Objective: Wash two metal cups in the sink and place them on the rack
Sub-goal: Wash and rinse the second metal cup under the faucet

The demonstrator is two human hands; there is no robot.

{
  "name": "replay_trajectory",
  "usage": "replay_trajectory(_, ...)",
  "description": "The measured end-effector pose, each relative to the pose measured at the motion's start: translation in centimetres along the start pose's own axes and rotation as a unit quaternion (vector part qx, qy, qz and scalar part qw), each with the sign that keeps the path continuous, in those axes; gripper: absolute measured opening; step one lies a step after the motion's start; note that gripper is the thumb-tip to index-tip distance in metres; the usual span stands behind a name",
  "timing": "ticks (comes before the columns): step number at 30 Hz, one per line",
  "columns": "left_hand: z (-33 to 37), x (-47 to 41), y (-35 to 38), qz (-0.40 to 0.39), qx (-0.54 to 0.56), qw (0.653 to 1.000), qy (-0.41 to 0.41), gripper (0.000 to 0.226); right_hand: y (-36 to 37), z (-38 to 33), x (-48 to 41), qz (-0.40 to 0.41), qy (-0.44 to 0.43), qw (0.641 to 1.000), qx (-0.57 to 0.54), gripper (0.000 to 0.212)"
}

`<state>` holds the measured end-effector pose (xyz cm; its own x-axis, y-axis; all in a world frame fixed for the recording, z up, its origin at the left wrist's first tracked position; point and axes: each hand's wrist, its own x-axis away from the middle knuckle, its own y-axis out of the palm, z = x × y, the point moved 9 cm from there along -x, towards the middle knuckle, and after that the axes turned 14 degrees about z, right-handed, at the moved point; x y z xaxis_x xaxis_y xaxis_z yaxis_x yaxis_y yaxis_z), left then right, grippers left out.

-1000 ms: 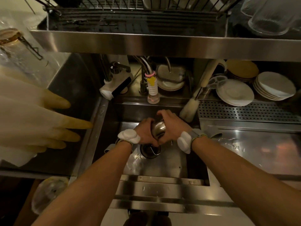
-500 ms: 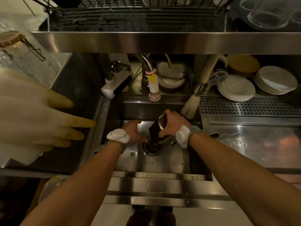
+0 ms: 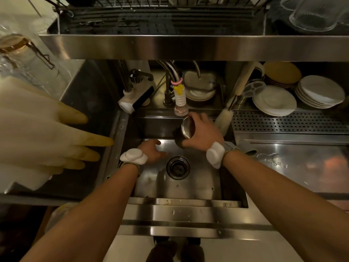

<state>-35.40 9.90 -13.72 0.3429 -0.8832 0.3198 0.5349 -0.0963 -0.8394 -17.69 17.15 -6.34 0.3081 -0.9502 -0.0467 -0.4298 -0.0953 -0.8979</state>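
Raised from just above the drain half a second ago, the metal cup (image 3: 184, 132) now sits directly under the faucet nozzle (image 3: 181, 110), and the left hand (image 3: 152, 151) has dropped away from it.

1. Sink (image 3: 198, 186): rectangular basin of brushed stainless steel with flat walls and a wet, reflective floor.
2. Rack (image 3: 160, 19): dark wire grid on a steel shelf overhead, above the faucet.
3. Rubber gloves (image 3: 47, 129): pale, matte, with yellowed fingertips, hanging at the left edge.
4. Plates (image 3: 274, 100): round, white and glazed, stacked on the perforated steel ledge to the right.
5. Right hand (image 3: 203, 133): fingers and thumb curled around the cup wall, holding it tilted above the back of the basin.
6. Left hand: low in the basin, left of the drain, fingers loosely bent and holding nothing.
7. Metal cup: short, cylindrical and polished, with one round end turned up and left. Whether that end is the mouth or the base cannot be told.
8. Drain (image 3: 177, 167): circular steel ring with a dark strainer.
9. Faucet nozzle: clear, ribbed, flexible tip.
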Motion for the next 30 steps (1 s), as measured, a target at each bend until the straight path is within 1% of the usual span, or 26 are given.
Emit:
replay_trajectory(1, -0.1, 0.2, 0.0, 0.000, 0.003, 1.000, -0.002, 0.064, 0.0, 0.1, 0.3, 0.011, 0.009, 1.000, -0.017, 0.103)
replay_trajectory(2, -0.2, 0.3, 0.3, -0.004, 0.003, 1.000, 0.000, 0.063, 0.7, 0.3, 0.8, -0.006, 0.014, 1.000, -0.012, 0.103)
replay_trajectory(4, -0.8, 0.9, 1.1, -0.020, -0.014, 1.000, 0.005, 0.062, 4.0, 0.9, 2.7, -0.091, 0.002, 0.995, 0.050, 0.104)
replay_trajectory(5, -1.0, 1.0, 1.4, -0.025, -0.018, 1.000, 0.007, 0.062, 5.3, 1.3, 3.5, -0.117, -0.003, 0.991, 0.072, 0.104)
replay_trajectory(6, -1.0, 1.0, 1.5, -0.024, -0.019, 1.000, 0.009, 0.062, 5.8, 1.6, 4.0, -0.117, 0.004, 0.991, 0.071, 0.104)
replay_trajectory(7, -1.0, 0.9, 1.3, -0.018, -0.016, 1.000, 0.010, 0.063, 5.3, 1.5, 3.9, -0.097, 0.015, 0.994, 0.052, 0.104)
replay_trajectory(9, -0.9, 0.7, 0.7, -0.007, -0.006, 1.000, 0.009, 0.062, 3.1, 1.3, 2.9, -0.035, 0.026, 0.999, 0.014, 0.103)
replay_trajectory(11, -0.5, 0.4, 0.2, 0.007, 0.008, 1.000, 0.007, 0.058, 0.9, 1.3, 2.2, 0.040, 0.031, 0.999, -0.012, 0.102)
replay_trajectory(12, -0.3, 0.3, 0.2, 0.017, 0.015, 1.000, 0.008, 0.055, 0.7, 1.3, 2.3, 0.064, 0.033, 0.997, -0.020, 0.101)
replay_trajectory(13, -0.2, 0.1, 0.4, 0.023, 0.021, 0.999, 0.008, 0.052, 1.3, 1.3, 2.7, 0.061, 0.036, 0.997, -0.018, 0.100)
replay_trajectory(14, -0.1, 0.1, 1.0, 0.020, 0.023, 0.999, 0.011, 0.050, 2.8, 1.5, 3.1, 0.027, 0.033, 0.999, 0.002, 0.101)
replay_trajectory(16, -0.1, 0.2, 2.7, -0.006, 0.021, 1.000, 0.013, 0.051, 6.5, 2.2, 4.3, -0.068, 0.023, 0.995, 0.067, 0.102)
replay_trajectory(17, -0.1, 0.3, 3.5, -0.018, 0.020, 1.000, 0.013, 0.052, 7.2, 2.7, 4.6, -0.078, 0.028, 0.993, 0.080, 0.102)
replay_trajectory(20, 0.1, 0.8, 4.4, -0.033, 0.019, 0.999, 0.015, 0.053, 5.9, 3.1, 4.3, -0.027, 0.045, 0.998, 0.032, 0.101)
replay_trajectory(22, 0.2, 0.8, 4.5, -0.036, 0.012, 0.999, 0.016, 0.054, 4.6, 3.2, 4.1, 0.019, 0.041, 0.999, 0.015, 0.098)
replay_trajectory(24, 0.1, 0.8, 4.5, -0.033, 0.017, 0.999, 0.015, 0.054, 4.3, 3.5, 3.9, 0.057, 0.055, 0.997, -0.004, 0.097)
replay_trajectory(25, 0.0, 0.6, 4.6, -0.028, 0.017, 0.999, 0.015, 0.054, 5.0, 3.7, 3.7, 0.045, 0.066, 0.997, -0.008, 0.098)
replay_trajectory(27, -0.1, 0.5, 5.1, -0.025, 0.019, 0.999, 0.015, 0.053, 7.6, 4.1, 3.8, -0.046, 0.063, 0.996, 0.031, 0.101)
replay_trajectory(28, -0.1, 0.5, 5.3, -0.027, 0.017, 0.999, 0.016, 0.053, 8.5, 4.3, 3.8, -0.076, 0.062, 0.994, 0.050, 0.101)
replay_trajectory(30, 0.3, 0.4, 5.7, -0.031, 0.019, 0.999, 0.016, 0.053, 8.0, 4.9, 3.9, -0.061, 0.085, 0.994, 0.032, 0.101)
